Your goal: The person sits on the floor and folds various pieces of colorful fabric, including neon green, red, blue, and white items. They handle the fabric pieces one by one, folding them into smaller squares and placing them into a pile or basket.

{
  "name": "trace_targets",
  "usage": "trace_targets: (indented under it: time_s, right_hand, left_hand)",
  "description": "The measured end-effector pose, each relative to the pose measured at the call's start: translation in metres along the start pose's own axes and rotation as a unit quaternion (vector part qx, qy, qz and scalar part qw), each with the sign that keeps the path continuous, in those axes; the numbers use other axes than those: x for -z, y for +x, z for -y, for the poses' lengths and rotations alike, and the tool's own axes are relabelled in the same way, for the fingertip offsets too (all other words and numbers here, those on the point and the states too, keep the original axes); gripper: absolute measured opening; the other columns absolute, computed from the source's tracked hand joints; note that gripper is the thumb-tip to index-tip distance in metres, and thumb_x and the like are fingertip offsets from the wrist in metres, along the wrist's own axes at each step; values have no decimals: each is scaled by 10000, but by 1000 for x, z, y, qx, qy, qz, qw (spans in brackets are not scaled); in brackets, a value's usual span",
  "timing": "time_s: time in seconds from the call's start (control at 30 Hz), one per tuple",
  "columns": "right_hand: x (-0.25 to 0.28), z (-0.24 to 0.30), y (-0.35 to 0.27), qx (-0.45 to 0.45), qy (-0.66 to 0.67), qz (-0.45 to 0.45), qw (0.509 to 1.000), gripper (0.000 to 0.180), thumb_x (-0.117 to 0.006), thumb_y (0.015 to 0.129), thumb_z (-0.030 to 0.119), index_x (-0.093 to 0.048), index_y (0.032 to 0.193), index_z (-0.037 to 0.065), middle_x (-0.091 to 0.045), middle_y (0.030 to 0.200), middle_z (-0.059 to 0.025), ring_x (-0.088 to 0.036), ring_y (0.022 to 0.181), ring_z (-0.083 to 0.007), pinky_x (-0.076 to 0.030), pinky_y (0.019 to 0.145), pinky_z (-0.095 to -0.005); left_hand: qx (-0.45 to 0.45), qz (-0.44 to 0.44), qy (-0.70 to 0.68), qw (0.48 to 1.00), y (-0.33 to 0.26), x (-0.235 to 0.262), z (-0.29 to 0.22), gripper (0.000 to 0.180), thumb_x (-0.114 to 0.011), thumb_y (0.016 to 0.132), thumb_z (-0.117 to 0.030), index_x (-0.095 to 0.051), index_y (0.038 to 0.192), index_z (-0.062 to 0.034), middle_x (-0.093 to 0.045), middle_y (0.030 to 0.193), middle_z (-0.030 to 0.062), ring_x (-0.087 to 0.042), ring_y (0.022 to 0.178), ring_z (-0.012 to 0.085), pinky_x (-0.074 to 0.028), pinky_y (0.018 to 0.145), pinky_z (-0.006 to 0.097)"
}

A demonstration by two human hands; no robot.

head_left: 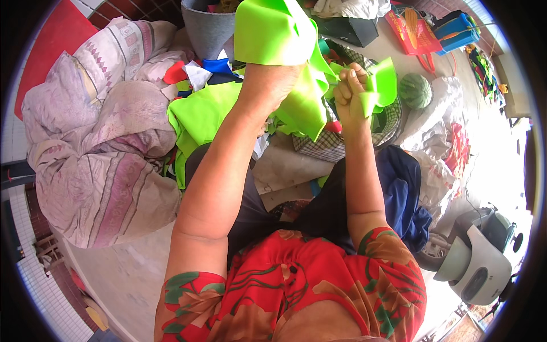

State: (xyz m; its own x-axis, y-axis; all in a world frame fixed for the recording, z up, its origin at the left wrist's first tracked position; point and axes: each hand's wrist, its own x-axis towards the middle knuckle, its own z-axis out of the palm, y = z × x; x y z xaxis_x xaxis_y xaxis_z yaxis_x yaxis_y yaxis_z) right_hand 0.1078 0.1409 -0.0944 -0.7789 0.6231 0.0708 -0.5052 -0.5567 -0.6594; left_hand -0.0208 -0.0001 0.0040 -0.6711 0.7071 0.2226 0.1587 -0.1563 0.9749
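Note:
My left hand (pixel 280 80) is raised in front of me, gripping a large piece of bright green fabric (pixel 270 34). The cloth drapes over the hand and hides most of its fingers. To the right, the fingers of my right hand (pixel 352 94) are curled closed around a smaller strip of the same green fabric (pixel 383 85), whose end sticks out beside the fist. Below the left forearm lies another flat green cloth (pixel 202 111), partly over my leg. A checked fabric bag (pixel 319 145) with scraps in it stands just beneath and behind my hands.
Large patterned cloth bundles (pixel 114 125) are heaped at the left. A grey bucket (pixel 209 31) stands at the back. On the right are a watermelon (pixel 415 91), white plastic sacks (pixel 439 119), dark blue cloth (pixel 401 194) and a grey-white machine (pixel 481 268). A red bag (pixel 413 34) lies far right.

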Motion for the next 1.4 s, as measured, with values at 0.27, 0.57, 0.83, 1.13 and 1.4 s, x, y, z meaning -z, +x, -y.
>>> trace_targets:
  time_s: [0.27, 0.57, 0.83, 1.13, 1.4]
  right_hand:
    - [57, -4, 5, -44, 142, -161, 976, 356, -530, 908, 268, -484, 1197, 66, -590, 1076, -148, -575, 877, -208, -476, 735, -332]
    - [-69, -30, -35, 158, -300, 42, 940, 997, -822, 629, 281, -210, 1395, 99, -360, 1341, -137, -389, 1225, -257, -347, 1012, -391]
    - [-58, -20, -26, -58, -18, -21, 998, 494, -626, 691, -94, -529, 1162, 21, -634, 996, -79, -628, 880, -185, -525, 796, -317]
    - [-4, -34, -7, -39, 97, -85, 991, 430, -555, 821, 20, -475, 1243, 51, -602, 1089, -97, -605, 949, -232, -512, 837, -373]
    - [-22, 2, -6, 139, 27, -166, 976, 334, -551, 859, 34, -496, 1187, 69, -562, 1123, -78, -546, 1048, -234, -444, 934, -399]
  left_hand:
    - [26, 5, -103, 994, 3, 4, 15, 487, -627, 806, 19, -468, 1264, -25, -561, 1213, 97, -550, 1106, 197, -448, 945, 341]
    - [47, -87, -66, 993, -7, -7, -11, 484, -638, 832, -43, -442, 1274, -40, -542, 1198, 56, -525, 1100, 168, -475, 876, 311]
    - [81, -115, -201, 969, -5, 5, -21, 401, -592, 877, -159, -461, 1238, -43, -536, 1174, 61, -567, 991, 168, -495, 797, 317]
    - [70, -101, -263, 957, -2, 15, -24, 340, -580, 851, -40, -514, 1184, -28, -590, 1129, 88, -609, 988, 203, -517, 842, 355]
    - [106, -33, -138, 984, -12, 4, -27, 295, -574, 791, -57, -544, 1075, 16, -604, 1007, 95, -566, 881, 182, -452, 774, 308]
